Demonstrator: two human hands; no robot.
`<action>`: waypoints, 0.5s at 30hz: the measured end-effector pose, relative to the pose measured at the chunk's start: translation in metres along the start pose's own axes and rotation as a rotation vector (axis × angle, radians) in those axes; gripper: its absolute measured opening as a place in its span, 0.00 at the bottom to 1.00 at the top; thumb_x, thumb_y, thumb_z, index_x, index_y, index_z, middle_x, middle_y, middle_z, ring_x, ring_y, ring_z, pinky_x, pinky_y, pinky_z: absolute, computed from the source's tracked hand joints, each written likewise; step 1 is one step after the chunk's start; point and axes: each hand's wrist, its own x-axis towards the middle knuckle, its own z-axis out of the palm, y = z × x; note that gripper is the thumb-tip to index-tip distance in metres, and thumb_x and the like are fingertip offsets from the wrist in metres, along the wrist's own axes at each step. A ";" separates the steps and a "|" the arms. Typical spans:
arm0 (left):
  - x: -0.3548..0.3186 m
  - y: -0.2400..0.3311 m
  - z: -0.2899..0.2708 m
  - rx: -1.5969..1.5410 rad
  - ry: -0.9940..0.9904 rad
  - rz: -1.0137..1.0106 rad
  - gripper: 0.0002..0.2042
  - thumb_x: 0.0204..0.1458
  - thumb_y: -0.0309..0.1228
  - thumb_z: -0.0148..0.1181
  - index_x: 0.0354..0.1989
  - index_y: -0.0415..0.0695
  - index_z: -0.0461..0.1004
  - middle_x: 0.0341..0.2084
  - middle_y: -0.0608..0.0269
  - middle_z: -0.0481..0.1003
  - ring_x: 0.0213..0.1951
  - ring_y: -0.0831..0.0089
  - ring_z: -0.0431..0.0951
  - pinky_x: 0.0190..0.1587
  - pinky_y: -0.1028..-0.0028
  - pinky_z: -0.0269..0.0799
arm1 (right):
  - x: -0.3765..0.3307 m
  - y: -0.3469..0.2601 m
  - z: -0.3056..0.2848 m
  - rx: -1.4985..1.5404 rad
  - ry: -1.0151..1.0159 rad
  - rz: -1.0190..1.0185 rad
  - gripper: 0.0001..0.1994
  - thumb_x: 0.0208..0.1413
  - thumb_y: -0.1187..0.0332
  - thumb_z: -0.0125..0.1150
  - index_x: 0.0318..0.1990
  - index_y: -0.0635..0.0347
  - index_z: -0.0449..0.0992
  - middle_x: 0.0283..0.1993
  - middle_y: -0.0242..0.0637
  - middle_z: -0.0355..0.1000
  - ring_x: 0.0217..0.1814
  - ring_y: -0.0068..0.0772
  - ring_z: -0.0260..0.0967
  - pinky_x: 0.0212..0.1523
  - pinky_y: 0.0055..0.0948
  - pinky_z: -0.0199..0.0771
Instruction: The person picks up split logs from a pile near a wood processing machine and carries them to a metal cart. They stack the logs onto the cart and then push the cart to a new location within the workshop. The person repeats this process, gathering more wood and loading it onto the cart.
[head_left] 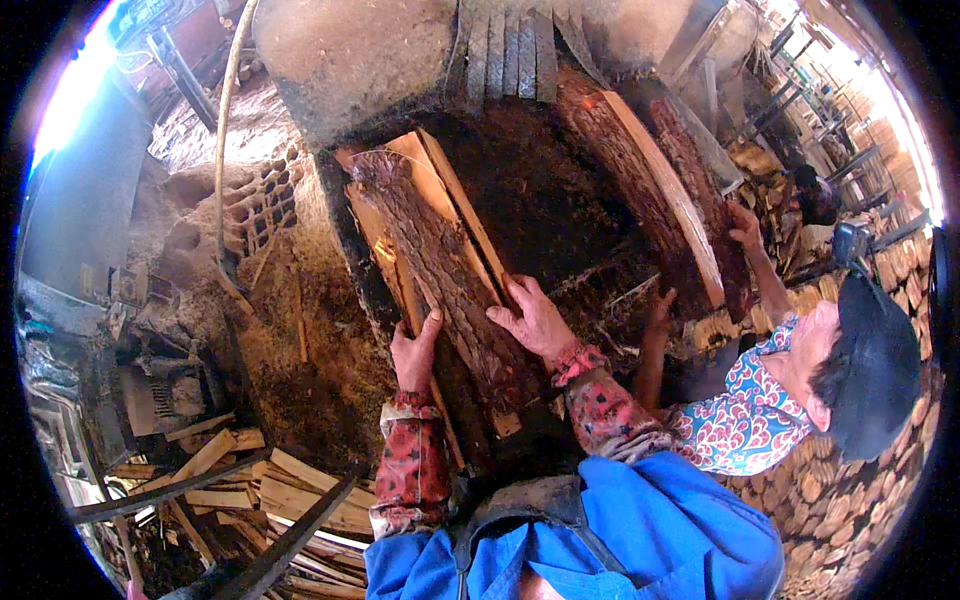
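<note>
A long bark-covered wood slab (430, 250) lies lengthwise in front of me, its rough brown bark facing up. My left hand (415, 352) grips its left edge, thumb on top, beside a pale split board (365, 215). On the opposite edge, my right hand (537, 318) is closed with its thumb over the bark; its other fingers are partly hidden. Another pale board (462, 210) runs along the slab's right side. Both far ends rest over a dark bed or trough (545, 180).
At right, a co-worker's hands (745, 228) are at more bark slabs (645, 190). Dark metal strips (510, 55) hang at the far side. Split wood (230, 490) is piled lower left beside metal bars (290, 545); stacked firewood (840, 510) stands lower right.
</note>
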 end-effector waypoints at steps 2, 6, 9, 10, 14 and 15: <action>0.001 -0.002 0.000 0.008 0.015 -0.008 0.34 0.43 0.50 0.71 0.45 0.29 0.72 0.38 0.55 0.77 0.40 0.72 0.75 0.46 0.73 0.70 | 0.000 -0.003 0.002 0.000 0.026 -0.008 0.32 0.53 0.49 0.63 0.55 0.70 0.67 0.54 0.57 0.62 0.56 0.58 0.64 0.56 0.43 0.67; 0.010 -0.017 -0.005 0.051 0.010 -0.014 0.33 0.43 0.50 0.71 0.45 0.29 0.72 0.38 0.56 0.77 0.39 0.73 0.76 0.45 0.74 0.71 | 0.001 -0.008 0.004 -0.124 0.116 -0.128 0.27 0.50 0.56 0.67 0.50 0.69 0.71 0.53 0.54 0.64 0.56 0.55 0.64 0.57 0.41 0.66; 0.003 -0.009 -0.004 0.012 0.019 -0.018 0.35 0.43 0.50 0.71 0.47 0.29 0.71 0.39 0.57 0.77 0.39 0.73 0.75 0.45 0.74 0.70 | 0.002 -0.012 0.005 -0.129 0.106 -0.159 0.23 0.49 0.59 0.67 0.46 0.69 0.73 0.50 0.50 0.66 0.54 0.52 0.64 0.55 0.41 0.67; 0.000 -0.004 -0.003 0.004 0.026 -0.021 0.35 0.43 0.51 0.71 0.47 0.29 0.71 0.39 0.58 0.77 0.40 0.73 0.75 0.45 0.74 0.70 | 0.002 -0.013 0.003 -0.126 0.096 -0.167 0.23 0.49 0.59 0.67 0.46 0.69 0.73 0.50 0.50 0.66 0.54 0.52 0.64 0.54 0.41 0.67; -0.001 0.003 -0.004 0.016 -0.029 -0.031 0.34 0.45 0.48 0.71 0.49 0.29 0.70 0.40 0.58 0.76 0.41 0.73 0.75 0.47 0.75 0.69 | 0.009 -0.009 -0.002 -0.126 0.059 -0.211 0.20 0.49 0.61 0.68 0.44 0.68 0.74 0.46 0.49 0.68 0.49 0.50 0.67 0.51 0.40 0.69; -0.003 0.006 -0.004 0.034 -0.012 -0.031 0.33 0.45 0.48 0.71 0.48 0.29 0.70 0.40 0.58 0.76 0.40 0.73 0.75 0.47 0.75 0.69 | 0.013 -0.006 -0.007 -0.116 0.032 -0.215 0.20 0.49 0.61 0.68 0.43 0.67 0.74 0.45 0.49 0.68 0.48 0.50 0.67 0.50 0.40 0.69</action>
